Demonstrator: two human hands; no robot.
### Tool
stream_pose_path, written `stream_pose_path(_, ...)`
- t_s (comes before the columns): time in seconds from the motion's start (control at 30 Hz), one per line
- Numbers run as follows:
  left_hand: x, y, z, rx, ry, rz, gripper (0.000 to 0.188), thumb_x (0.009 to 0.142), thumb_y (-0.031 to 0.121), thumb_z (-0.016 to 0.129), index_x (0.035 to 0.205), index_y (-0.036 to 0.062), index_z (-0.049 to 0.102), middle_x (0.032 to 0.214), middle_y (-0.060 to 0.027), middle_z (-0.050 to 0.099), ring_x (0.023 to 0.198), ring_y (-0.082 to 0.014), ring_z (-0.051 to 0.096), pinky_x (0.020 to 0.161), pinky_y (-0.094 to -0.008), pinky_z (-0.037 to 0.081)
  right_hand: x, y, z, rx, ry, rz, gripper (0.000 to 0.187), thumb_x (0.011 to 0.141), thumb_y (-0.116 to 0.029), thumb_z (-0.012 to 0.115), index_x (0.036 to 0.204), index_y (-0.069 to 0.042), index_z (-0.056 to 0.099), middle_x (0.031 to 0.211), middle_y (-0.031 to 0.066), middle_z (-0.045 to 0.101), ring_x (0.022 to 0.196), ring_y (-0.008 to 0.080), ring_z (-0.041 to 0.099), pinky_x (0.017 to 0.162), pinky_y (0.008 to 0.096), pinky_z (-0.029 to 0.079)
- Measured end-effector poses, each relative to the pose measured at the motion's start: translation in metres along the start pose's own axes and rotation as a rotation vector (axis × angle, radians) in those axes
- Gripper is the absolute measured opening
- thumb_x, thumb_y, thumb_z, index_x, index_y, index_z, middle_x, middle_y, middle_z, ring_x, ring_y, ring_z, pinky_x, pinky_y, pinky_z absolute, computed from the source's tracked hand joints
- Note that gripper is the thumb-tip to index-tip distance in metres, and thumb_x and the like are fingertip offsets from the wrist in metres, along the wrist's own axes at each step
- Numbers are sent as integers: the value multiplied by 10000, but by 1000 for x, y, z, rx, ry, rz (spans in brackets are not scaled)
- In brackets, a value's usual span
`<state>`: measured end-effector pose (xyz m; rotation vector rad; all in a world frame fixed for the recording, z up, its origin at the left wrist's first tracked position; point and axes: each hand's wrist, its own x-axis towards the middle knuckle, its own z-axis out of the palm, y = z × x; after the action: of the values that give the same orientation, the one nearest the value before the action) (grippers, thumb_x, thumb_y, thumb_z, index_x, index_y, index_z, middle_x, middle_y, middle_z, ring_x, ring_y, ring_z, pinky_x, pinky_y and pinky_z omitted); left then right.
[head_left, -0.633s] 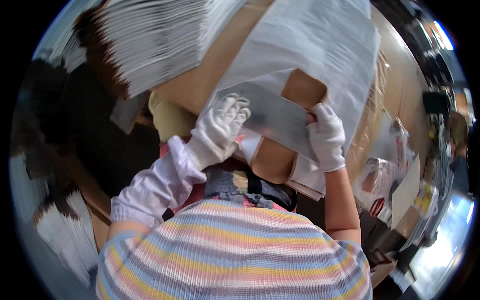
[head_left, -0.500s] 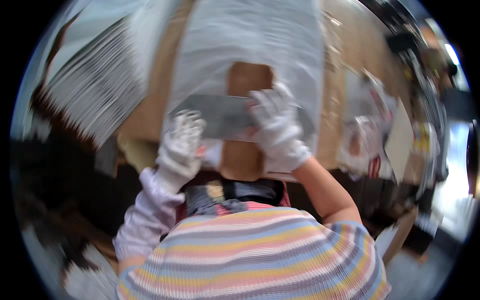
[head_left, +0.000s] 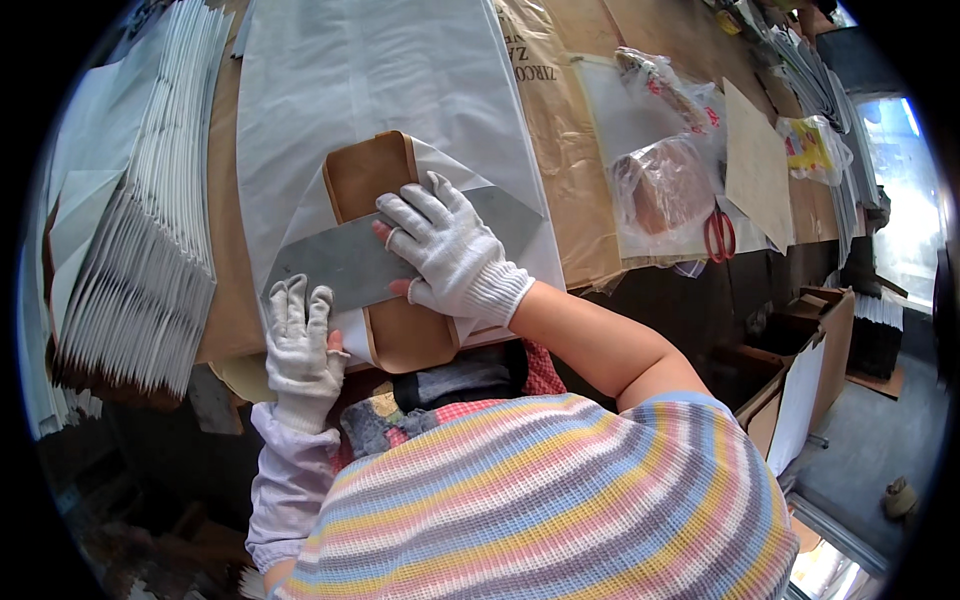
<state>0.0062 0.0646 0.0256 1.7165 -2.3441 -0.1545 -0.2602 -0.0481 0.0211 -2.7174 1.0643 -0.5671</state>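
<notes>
A long white paper sack [head_left: 370, 80] lies flat on the worktable, its near end spread into folded corners. Across that end rests a flat grey plate [head_left: 335, 262], set at a slant. Brown inner paper shows beyond the plate as a far flap [head_left: 370, 178] and on my side as a near flap [head_left: 412, 338]. My right hand [head_left: 445, 245], in a white glove with bare fingertips showing, lies spread on the plate and holds nothing. My gloved left hand [head_left: 303, 350] has its fingers stretched out over the sack's near left corner, by the plate's left end.
A thick stack of folded white sacks [head_left: 150, 220] stands at the left. On the right lie clear plastic bags [head_left: 660, 185], red-handled scissors [head_left: 719, 233] and a beige card [head_left: 756, 165]. Below the table's right edge are cardboard boxes [head_left: 830, 330].
My view has swung, so the table and sack appear shifted left and tilted. Both hands stay at the plate; the right still lies on it, the left remains near its left end.
</notes>
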Motion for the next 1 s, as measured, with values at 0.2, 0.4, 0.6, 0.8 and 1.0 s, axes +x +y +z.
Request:
stream_pose_path(0.2, 33, 13, -29, -151, 3, 106, 576, 632, 27, 659, 1196, -77, 603, 1351, -263, 571, 1294, -464, 534, 1090, -514, 469, 0, 12, -4, 256, 98, 55, 457, 780, -273, 778, 1177, -54, 720, 1401, 148, 632, 1364, 340, 544, 1237, 533, 307)
stream_pose_path(0.4, 32, -12, -3, 97, 143, 365, 477, 693, 103, 736, 1145, 10, 615, 1238, -178, 656, 1049, -327, 652, 851, -456, 543, -30, 45, -36, 360, 22, -143, 371, 645, 14, 658, 1004, -41, 733, 1231, 136, 720, 1237, 406, 622, 1071, 485, 491)
stream_pose_path(0.6, 41, -15, 5, -159, 249, 207, 209, 713, 18, 746, 899, 81, 673, 962, -115, 713, 878, -296, 692, 743, -431, 555, -52, 30, -25, 205, 82, 107, 264, 645, -108, 797, 880, -59, 685, 1165, 91, 705, 1075, 364, 636, 904, 446, 530)
stream_pose_path(0.8, 71, 3, -17, -226, -173, -547, 344, 790, 203, 834, 1081, 85, 695, 1230, -126, 677, 1174, -322, 652, 992, -433, 531, -32, 13, -30, 45, 26, 499, 462, 704, -265, 889, 1060, -99, 646, 1127, 98, 652, 1029, 339, 632, 893, 457, 522)
stream_pose_path(1.0, 140, -2, -40, 89, -289, -625, 840, 733, 319, 895, 1468, 169, 517, 1403, -120, 605, 1255, -330, 608, 1079, -439, 494, 29, 35, -47, -144, -271, 664, 591, 699, -425, 888, 1159, -113, 687, 1179, 124, 671, 1064, 353, 666, 958, 432, 548)
